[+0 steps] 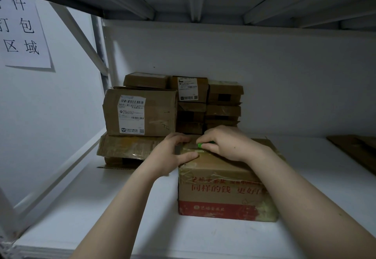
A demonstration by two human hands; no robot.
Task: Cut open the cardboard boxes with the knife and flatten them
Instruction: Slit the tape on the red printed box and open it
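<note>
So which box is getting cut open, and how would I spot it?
On the white shelf, in front of the stack of brown parcels, one box stands alone. The left hand rests on its taped top and the right hand holds a green knife there. Only it has red writing on its front.

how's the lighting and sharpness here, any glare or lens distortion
Head view: dim, flat light with a bluish cast; tape on the front box glints faintly; the green knife shows bright under the right hand; the wide-angle lens tilts the shelf post at left; shipping label print is soft, mostly unreadable.
</note>
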